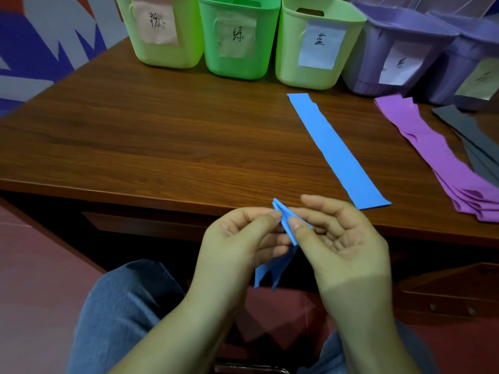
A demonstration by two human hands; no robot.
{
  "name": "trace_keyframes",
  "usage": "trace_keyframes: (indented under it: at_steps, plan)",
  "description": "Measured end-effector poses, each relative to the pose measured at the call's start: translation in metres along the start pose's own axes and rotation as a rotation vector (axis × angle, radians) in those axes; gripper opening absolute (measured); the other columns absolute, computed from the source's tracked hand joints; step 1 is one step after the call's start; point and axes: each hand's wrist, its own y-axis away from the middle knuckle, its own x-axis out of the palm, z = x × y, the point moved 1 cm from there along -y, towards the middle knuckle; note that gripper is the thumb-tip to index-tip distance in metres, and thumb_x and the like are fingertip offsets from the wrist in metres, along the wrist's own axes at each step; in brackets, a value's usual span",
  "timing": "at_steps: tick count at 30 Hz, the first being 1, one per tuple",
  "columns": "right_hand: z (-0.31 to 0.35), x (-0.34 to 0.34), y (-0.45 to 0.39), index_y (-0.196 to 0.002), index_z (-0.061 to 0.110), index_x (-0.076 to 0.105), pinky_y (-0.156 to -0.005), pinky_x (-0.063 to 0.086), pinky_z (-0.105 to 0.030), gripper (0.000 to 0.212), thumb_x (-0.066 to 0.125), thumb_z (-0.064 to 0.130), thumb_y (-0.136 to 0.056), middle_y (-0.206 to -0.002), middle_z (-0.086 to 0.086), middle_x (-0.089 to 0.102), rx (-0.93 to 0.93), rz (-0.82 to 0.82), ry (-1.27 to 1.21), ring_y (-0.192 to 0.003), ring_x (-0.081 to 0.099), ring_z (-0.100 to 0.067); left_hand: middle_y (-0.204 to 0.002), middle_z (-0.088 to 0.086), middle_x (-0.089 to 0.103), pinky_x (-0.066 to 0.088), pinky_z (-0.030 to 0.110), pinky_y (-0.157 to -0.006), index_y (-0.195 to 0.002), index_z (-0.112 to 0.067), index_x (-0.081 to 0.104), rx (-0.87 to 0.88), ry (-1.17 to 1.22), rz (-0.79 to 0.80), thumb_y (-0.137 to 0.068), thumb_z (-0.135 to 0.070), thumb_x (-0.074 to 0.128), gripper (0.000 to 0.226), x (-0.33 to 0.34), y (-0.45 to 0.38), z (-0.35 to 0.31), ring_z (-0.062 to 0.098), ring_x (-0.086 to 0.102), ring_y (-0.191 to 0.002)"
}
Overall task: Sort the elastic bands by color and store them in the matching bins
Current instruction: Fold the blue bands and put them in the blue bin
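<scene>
Nearest, both hands hold one folded blue band [280, 238] just off the bench [162, 136] edge: the left hand [237, 238] pinches its top, and the right hand [343, 238] presses it with thumb and forefinger, other fingers [318, 202] loosely spread. The loose tail hangs free, so a light pinch could let the springy fold pop open or drop. Beyond lie a flat blue strip [337, 149] and purple bands [442, 157]; the blue-labelled bin [316, 44] sits between look-alike bins, inviting a wrong drop.
</scene>
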Motion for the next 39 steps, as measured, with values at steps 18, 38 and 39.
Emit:
trace_keyframes:
  at_steps: [18,38,39]
  plan:
    - [0.001,-0.003,0.001,-0.092,0.020,0.065,-0.065,0.050,-0.012,0.027,0.066,-0.004,-0.079,-0.084,0.004,0.075,-0.017,0.014,-0.019,-0.079,0.071,-0.009,-0.072,0.019,0.070,0.054,0.019,-0.051,-0.057,-0.012,0.071,-0.007,0.015,0.019,-0.085,-0.004,0.059,0.032,0.004,-0.002,-0.007,0.013,0.065,-0.053]
    - [0.002,-0.011,0.002,-0.101,0.015,0.066,-0.076,0.049,-0.011,0.029,0.044,0.010,-0.084,-0.097,0.008,0.074,-0.060,0.169,-0.030,-0.095,0.068,-0.007,-0.062,0.007,0.068,0.052,0.016,-0.050,-0.079,-0.004,0.064,-0.033,0.034,0.000,-0.082,-0.009,0.063,0.006,0.006,-0.008,-0.009,0.009,0.062,-0.047]
    - [0.002,-0.011,0.002,-0.101,0.016,0.067,-0.075,0.048,-0.010,0.029,0.044,0.010,-0.084,-0.097,0.008,0.074,-0.075,0.177,-0.025,-0.094,0.068,-0.005,-0.061,0.007,0.068,0.052,0.016,-0.050,-0.079,-0.004,0.064,-0.033,0.031,0.001,-0.081,-0.010,0.064,0.007,0.007,-0.008,-0.009,0.009,0.062,-0.048]
